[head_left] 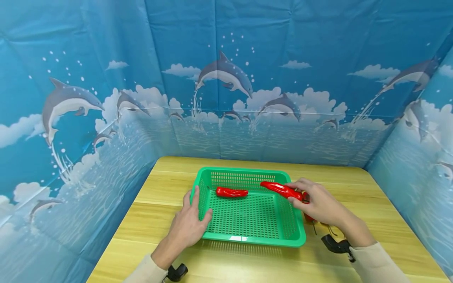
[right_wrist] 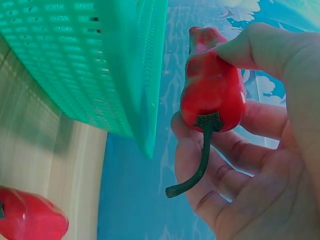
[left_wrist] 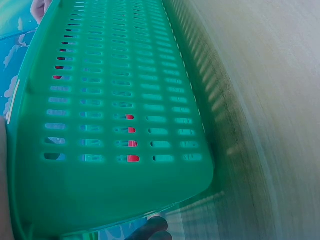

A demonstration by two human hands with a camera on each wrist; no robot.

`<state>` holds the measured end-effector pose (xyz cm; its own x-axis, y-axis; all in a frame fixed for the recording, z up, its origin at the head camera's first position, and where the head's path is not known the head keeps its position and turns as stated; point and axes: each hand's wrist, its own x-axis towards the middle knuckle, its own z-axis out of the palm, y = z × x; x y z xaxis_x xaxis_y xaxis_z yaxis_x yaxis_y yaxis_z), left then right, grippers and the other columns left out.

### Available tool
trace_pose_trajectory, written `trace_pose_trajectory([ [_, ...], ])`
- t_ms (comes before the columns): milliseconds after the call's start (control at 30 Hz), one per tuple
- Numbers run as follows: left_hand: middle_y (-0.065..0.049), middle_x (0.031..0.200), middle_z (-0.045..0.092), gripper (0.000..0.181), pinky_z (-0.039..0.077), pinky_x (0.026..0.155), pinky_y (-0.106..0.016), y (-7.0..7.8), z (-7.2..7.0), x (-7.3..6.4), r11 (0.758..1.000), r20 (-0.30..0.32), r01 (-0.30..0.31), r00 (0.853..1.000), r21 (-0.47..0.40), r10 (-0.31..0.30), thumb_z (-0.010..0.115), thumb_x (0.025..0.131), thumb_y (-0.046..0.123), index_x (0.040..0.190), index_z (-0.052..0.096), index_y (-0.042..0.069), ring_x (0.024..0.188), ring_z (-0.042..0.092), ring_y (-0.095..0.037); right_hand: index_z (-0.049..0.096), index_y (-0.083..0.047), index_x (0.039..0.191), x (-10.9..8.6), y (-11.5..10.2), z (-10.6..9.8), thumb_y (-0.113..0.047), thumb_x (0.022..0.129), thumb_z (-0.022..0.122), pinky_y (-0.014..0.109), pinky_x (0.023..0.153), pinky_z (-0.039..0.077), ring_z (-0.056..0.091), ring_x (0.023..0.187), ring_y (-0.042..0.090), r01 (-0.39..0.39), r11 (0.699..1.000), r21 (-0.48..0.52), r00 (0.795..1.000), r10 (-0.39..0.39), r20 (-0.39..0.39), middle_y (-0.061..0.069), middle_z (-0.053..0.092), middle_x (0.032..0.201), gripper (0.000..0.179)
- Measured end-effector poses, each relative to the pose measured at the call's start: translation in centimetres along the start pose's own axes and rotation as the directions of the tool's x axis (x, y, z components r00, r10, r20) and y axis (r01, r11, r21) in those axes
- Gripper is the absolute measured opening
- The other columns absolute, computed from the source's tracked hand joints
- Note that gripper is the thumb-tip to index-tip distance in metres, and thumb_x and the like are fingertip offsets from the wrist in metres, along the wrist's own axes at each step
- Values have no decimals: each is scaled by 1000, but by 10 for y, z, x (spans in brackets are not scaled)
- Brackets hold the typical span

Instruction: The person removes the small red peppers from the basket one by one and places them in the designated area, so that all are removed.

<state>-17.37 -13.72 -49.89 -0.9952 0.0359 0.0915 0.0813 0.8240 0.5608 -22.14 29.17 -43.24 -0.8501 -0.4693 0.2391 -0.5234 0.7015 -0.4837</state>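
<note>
A green plastic basket with slotted walls stands on the table. Inside it, toward the back left, lies a red chili pepper with a thin stem. My left hand holds the basket at its left end, the thumb over the rim near the front corner; fingertips show past the basket's end in the left wrist view. Over the basket's right side, my right hand pinches another red pepper between thumb and fingers near its stem end. Its green stem points back toward the palm, its tip over the basket.
More red peppers lie on the table to the right of the basket, partly hidden by the right hand in the head view. The wooden table reaches a blue dolphin-print curtain behind and at the sides.
</note>
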Motion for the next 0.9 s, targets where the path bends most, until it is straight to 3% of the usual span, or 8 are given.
trace_pose_trajectory([
  [233, -26, 191, 24, 100, 45, 47, -36, -1, 1, -1, 1000, -1, -2, 1000, -1, 2, 67, 115, 50, 189, 11, 13, 47, 51, -21, 75, -6, 151, -5, 3, -1, -21, 108, 84, 26, 73, 57, 66, 91, 3, -9, 1000, -28, 1000, 8, -24, 6, 78, 132, 46],
  [500, -25, 192, 23, 100, 45, 49, -36, -2, 1, -1, 1000, -1, -6, 1000, 8, 6, 67, 114, 48, 189, 11, 13, 49, 52, -21, 74, -2, 152, -9, 9, -3, -18, 105, 87, 26, 76, 62, 74, 103, 15, -36, 999, -30, 999, 35, -28, 8, 78, 132, 52],
  [733, -24, 192, 23, 100, 46, 49, -35, -3, 2, -1, 1000, -1, -9, 1000, 3, 9, 67, 114, 48, 189, 11, 13, 49, 52, -20, 73, -2, 153, -16, 14, -4, -17, 105, 87, 25, 73, 61, 74, 94, 12, -54, 998, -16, 998, 53, -30, 9, 76, 131, 52],
  [900, -24, 192, 23, 100, 46, 48, -35, -3, 2, -2, 1000, -8, -13, 1000, 2, 13, 67, 114, 47, 189, 11, 13, 48, 51, -20, 73, -5, 153, -19, 18, -4, -20, 106, 87, 27, 75, 60, 76, 108, 21, -68, 997, -27, 997, 67, -32, 7, 76, 131, 51],
])
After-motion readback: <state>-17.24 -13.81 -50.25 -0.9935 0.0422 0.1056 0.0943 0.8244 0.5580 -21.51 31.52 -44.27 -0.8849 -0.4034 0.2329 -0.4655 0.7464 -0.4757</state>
